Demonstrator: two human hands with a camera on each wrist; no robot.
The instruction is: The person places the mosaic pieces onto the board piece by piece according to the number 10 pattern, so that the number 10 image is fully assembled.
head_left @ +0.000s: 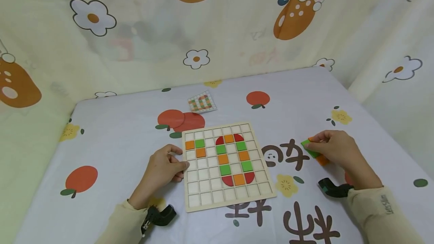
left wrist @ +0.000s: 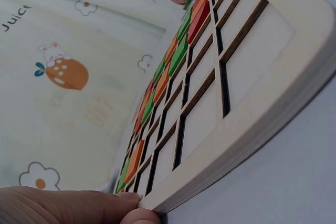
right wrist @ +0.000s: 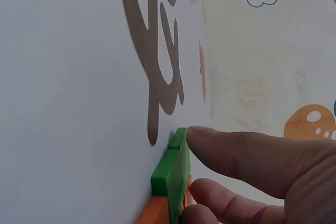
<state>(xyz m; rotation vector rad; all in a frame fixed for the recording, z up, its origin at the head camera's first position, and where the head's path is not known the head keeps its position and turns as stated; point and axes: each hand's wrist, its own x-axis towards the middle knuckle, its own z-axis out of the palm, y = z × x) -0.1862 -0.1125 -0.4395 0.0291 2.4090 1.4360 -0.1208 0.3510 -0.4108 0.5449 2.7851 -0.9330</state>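
A square wooden grid board [head_left: 197, 199] lies on the table with red, orange and green tiles in some of its cells. My left hand [head_left: 162, 168] grips the board's left edge, the thumb at the rim. To the right of the board, my right hand [head_left: 335, 150] pinches at a small group of loose tiles on the cloth. In the right wrist view the thumb touches a green tile [right wrist: 167, 174], with an orange tile [right wrist: 153, 211] beside it. The curled fingers partly hide the group.
Behind the board lies a small card [head_left: 202, 102] printed with a coloured grid pattern. The tabletop carries a white cloth [head_left: 122, 142] with fruit, flower and lettering prints. Patterned curtains [head_left: 152, 29] hang around the table. Each wrist wears a black camera mount [head_left: 333, 188].
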